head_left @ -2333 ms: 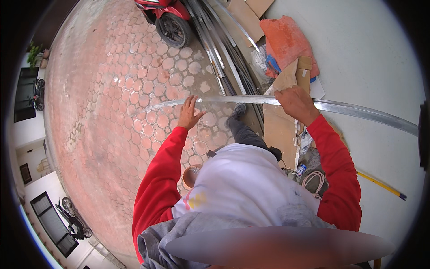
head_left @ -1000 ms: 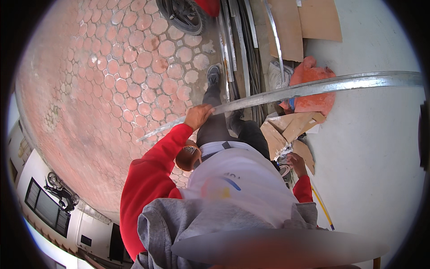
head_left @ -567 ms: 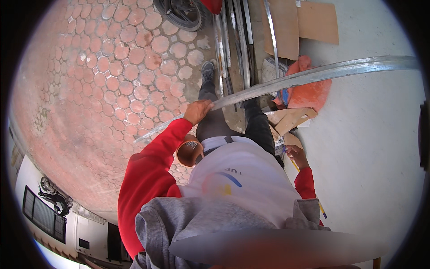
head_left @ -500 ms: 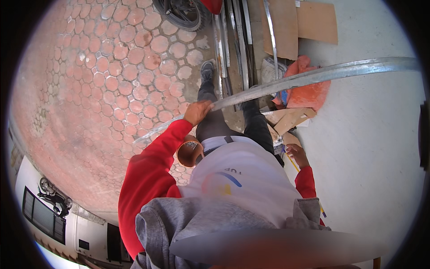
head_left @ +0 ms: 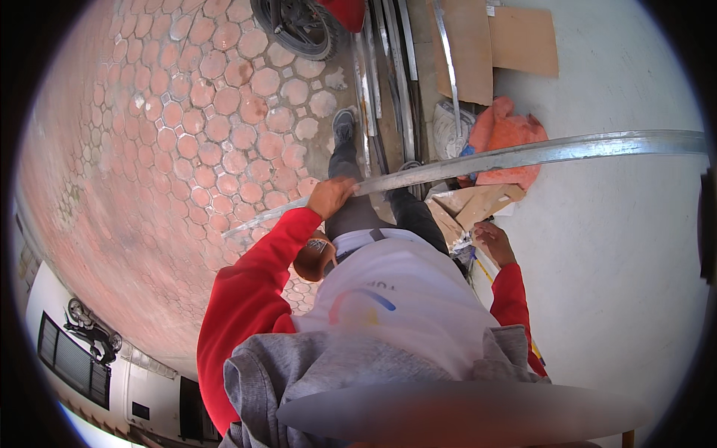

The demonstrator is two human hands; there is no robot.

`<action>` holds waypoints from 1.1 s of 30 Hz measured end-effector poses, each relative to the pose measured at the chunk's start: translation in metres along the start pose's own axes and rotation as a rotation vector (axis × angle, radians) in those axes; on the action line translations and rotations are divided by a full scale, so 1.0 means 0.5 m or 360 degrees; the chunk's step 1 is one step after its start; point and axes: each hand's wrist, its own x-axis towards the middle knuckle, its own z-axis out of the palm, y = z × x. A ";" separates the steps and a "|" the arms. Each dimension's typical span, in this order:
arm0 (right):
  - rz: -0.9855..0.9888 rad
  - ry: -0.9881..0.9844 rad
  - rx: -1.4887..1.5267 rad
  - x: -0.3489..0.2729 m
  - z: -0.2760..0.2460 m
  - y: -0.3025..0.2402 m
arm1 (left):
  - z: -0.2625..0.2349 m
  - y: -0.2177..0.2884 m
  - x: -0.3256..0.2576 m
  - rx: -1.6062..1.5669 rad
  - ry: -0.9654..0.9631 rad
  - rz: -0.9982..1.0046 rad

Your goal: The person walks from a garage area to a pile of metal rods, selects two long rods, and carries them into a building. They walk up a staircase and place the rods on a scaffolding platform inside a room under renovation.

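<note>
Your left hand (head_left: 331, 198) wraps round the long metal strip (head_left: 538, 151), which slants from centre left to the right edge, while your right hand (head_left: 494, 243), right of centre, sits off it, fingers loosely curled, seemingly empty; the strip's right end isn't clear, so a firm, level grip near the balance point, second hand added, should best tame any swing. Reddish octagonal paving (head_left: 202, 97) fills the left, a pale smooth surface (head_left: 612, 261) the right, floor or wall unclear. Metal lengths (head_left: 407, 82), cardboard (head_left: 523, 41) and an orange sack (head_left: 515, 127) crowd the upper middle, motorbike wheel (head_left: 299, 30) at top.
</note>
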 end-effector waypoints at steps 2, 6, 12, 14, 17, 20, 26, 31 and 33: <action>-0.0104 0.0066 0.0031 -0.002 0.008 -0.010 | -0.006 0.014 0.008 0.0028 -0.0050 0.0013; -0.0256 0.0219 0.0028 -0.007 0.034 -0.016 | -0.013 0.047 0.019 0.0015 -0.0013 0.0060; -0.0302 0.0169 -0.0216 0.018 0.049 0.029 | -0.022 0.067 0.012 0.0055 -0.0016 -0.0110; -0.0455 0.0277 -0.0253 0.042 0.050 0.067 | -0.021 0.064 0.002 0.0068 0.0015 -0.0159; -0.0575 0.0298 -0.0222 0.094 0.062 0.151 | -0.010 0.052 -0.011 0.0139 0.0043 -0.0165; -0.0588 0.0224 -0.0166 0.176 0.067 0.250 | 0.013 0.030 -0.020 0.0109 0.0024 -0.0207; -0.0819 0.0153 -0.0220 0.462 0.037 0.386 | 0.030 -0.037 -0.010 0.0428 0.0242 -0.0309; -0.0587 0.0413 -0.0253 0.770 0.001 0.392 | 0.005 -0.061 -0.002 0.0365 0.0400 -0.0524; -0.0631 0.0680 -0.0237 0.873 -0.014 0.384 | -0.008 -0.055 -0.003 0.0500 0.0464 -0.0491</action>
